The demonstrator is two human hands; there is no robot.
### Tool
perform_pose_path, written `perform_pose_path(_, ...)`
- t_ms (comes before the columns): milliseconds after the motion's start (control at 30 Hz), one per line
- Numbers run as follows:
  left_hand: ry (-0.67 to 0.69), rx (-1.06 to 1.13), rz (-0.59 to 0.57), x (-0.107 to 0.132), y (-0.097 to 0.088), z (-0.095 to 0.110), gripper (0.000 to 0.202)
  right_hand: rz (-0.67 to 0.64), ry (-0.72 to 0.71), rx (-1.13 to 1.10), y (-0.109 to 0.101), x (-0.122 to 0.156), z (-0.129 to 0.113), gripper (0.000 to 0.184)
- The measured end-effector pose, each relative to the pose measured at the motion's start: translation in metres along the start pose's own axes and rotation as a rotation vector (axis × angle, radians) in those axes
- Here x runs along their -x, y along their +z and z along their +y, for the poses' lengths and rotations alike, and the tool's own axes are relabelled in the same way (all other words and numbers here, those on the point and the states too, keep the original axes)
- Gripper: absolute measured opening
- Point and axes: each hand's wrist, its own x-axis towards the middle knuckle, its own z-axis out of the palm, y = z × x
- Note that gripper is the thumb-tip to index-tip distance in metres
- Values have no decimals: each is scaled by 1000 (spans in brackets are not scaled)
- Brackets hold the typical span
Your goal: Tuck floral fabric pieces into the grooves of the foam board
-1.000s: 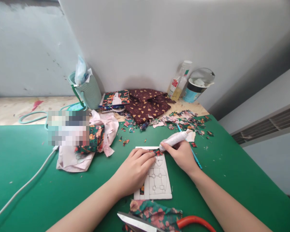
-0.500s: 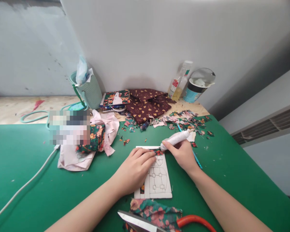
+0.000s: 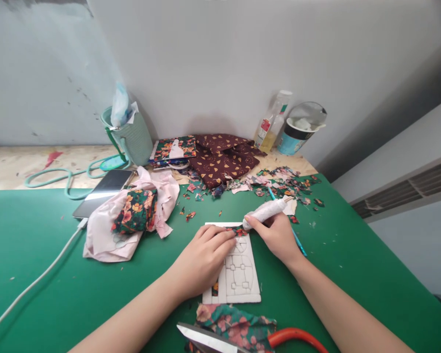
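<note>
A white board (image 3: 238, 277) with grooved outlines lies on the green mat (image 3: 40, 255). My left hand (image 3: 204, 260) rests on its left part, fingers curled down and pressing a small piece of floral cloth (image 3: 237, 231) at the board's top edge. My right hand (image 3: 277, 235) grips a tool with a white wrapped handle (image 3: 262, 212); its tip touches that cloth piece.
Scissors with red handles (image 3: 242, 340) lie on a floral cloth scrap (image 3: 237, 323) at the near edge. Pink and floral cloth (image 3: 132, 215), a phone (image 3: 103, 193) with a white cable, a teal basket (image 3: 130, 137), brown fabric (image 3: 220, 159), cloth snippets (image 3: 282, 181), a bottle (image 3: 272, 122) and a cup (image 3: 297, 132) lie behind.
Both hands stay in place on the board. The view has shifted slightly.
</note>
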Motion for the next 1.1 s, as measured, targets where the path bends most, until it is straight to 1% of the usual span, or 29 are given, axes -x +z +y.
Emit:
perform_pose_path(133, 3, 2, -3, 0, 0, 0, 35, 0, -2, -12, 0, 0, 0, 23)
perform_pose_path(333, 0, -7, 22, 0, -1, 1, 34, 51, 32, -76, -2, -1, -1, 23)
perform_pose_path(500, 3, 0, 26, 0, 0, 0, 34, 21, 11, -65, -2, -1, 0, 23)
perform_pose_path(733, 3, 6, 15, 0, 1, 0, 33, 26, 40, -63, -2, -1, -1, 23)
perform_pose_path(1100, 1, 5, 4, 1, 0, 1, 33, 17, 35, -28, -2, 0, 3, 24)
